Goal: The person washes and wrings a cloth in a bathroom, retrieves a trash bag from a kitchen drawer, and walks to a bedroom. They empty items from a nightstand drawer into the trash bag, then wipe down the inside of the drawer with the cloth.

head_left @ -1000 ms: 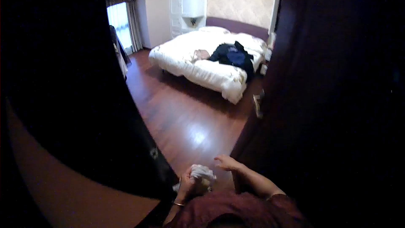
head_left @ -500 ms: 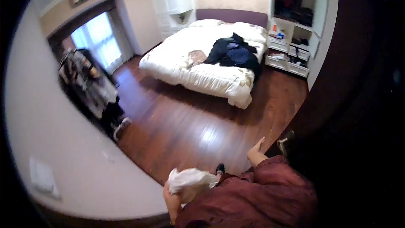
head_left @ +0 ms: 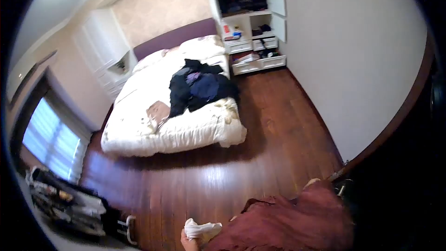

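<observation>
My left hand (head_left: pixel 187 241), low in the view, is closed around a bunched white cloth (head_left: pixel 202 229); what kind of cloth it is I cannot make out. A dark red sleeve (head_left: pixel 297 216) covers most of my right arm. Only a small part of my right hand (head_left: pixel 312 182) shows past it, near the door edge, and its fingers are hidden. Just to the right of that hand is a metal door handle (head_left: pixel 343 188).
Ahead stands a bed (head_left: pixel 186 145) with dark clothes (head_left: pixel 202 88) and a beige-pink item (head_left: pixel 158 111) on it. Open drawers (head_left: pixel 251 66) jut out under the wardrobe. A clothes rack (head_left: pixel 69 204) is at lower left. Wooden floor (head_left: pixel 278 135) runs along the right wall (head_left: pixel 353 65).
My view has turned right and come further into the room, so the bed looks closer. My right hand, earlier stretched out with fingers showing, is now mostly hidden. The cloth stays in my left hand.
</observation>
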